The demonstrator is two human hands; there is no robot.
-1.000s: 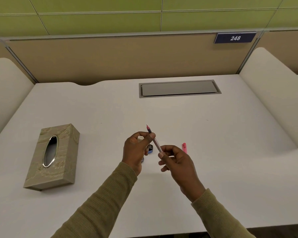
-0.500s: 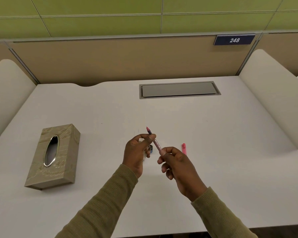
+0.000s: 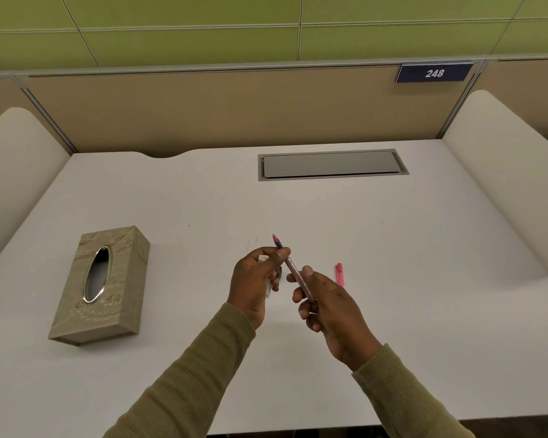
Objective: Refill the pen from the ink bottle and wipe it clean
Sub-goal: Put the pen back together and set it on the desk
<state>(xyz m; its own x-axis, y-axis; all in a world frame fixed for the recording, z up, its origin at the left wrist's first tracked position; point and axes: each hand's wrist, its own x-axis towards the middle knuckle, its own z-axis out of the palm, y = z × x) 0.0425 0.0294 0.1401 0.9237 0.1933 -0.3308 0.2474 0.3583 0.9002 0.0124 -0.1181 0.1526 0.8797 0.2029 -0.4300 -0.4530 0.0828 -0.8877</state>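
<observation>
A slim pink pen [image 3: 293, 270] points up and away, with its pink nib end free above my fingers. My left hand [image 3: 253, 286] pinches the pen just below the nib between thumb and fingers, and a crumpled white tissue [image 3: 262, 259] sits inside that grip. My right hand [image 3: 332, 308] grips the lower barrel. The pen's pink cap [image 3: 339, 274] lies on the white table [image 3: 424, 279] just right of my right hand. The ink bottle is hidden behind my left hand.
A beige tissue box [image 3: 102, 286] with an oval opening stands at the left of the table. A grey cable hatch [image 3: 329, 164] is set into the far middle. Padded white dividers [image 3: 503, 172] flank both sides.
My right hand has drawn slightly back toward me with the pen, so the left fingers sit nearer the nib. The small blue bottle seen between my hands is now covered.
</observation>
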